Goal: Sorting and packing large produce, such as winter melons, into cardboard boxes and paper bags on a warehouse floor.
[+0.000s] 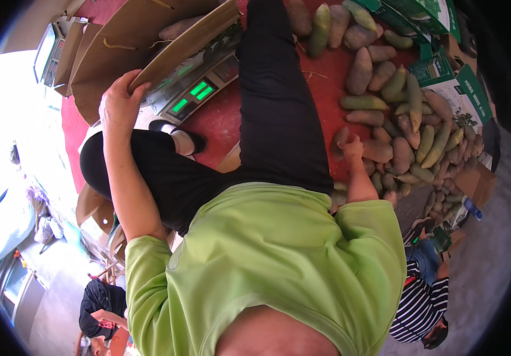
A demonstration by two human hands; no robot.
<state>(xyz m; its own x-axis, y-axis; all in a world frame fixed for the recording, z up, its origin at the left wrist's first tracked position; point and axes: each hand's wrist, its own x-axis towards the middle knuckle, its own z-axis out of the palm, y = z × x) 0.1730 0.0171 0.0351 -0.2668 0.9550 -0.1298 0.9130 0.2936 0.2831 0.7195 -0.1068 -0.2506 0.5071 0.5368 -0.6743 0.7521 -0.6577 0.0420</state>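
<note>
My left hand [122,104] is closed on the edge of an open cardboard box [175,53], which rests on a digital scale [191,98] with lit green displays. Inside the box lies at least one pinkish vegetable [179,28]. Out to the right, my right hand [352,148] has its fingers around a plump brownish-pink root vegetable [338,141] at the edge of a pile. The pile of root vegetables [401,154] mixes green, slender ones with brownish-pink ones.
Green-and-white cartons [460,89] stand behind the pile. Red sheeting [222,127] covers the ground. A person in a striped top [421,302] is at the lower right, and another in black [102,305] at the lower left. My leg [279,101] stretches between scale and pile.
</note>
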